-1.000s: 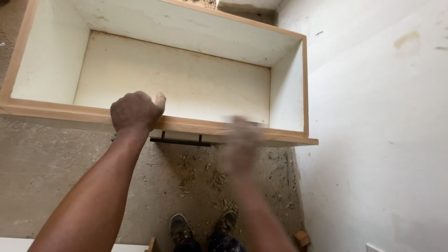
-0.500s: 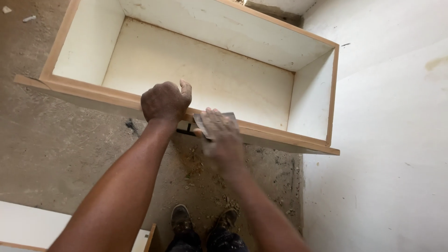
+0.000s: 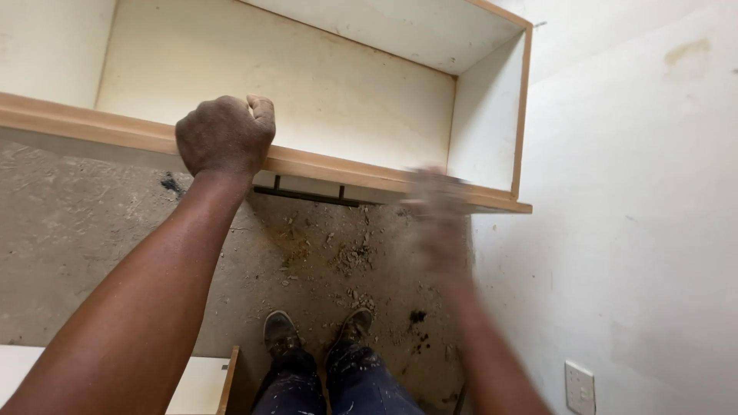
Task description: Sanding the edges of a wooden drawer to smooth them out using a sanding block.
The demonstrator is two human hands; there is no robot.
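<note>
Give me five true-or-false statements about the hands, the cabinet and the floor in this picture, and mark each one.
1. The left hand grips the front edge of the open cabinet. True.
2. The right hand shows sharp and still. False: it is blurred, near the cabinet's front edge at its right end.
3. The cabinet is packed with tools. False: its pale inside shows nothing in it.
4. Sawdust and debris lie on the floor near the shoes. True.
5. The wall socket sits on the left wall. False: it is low on the white wall at the right.
</note>
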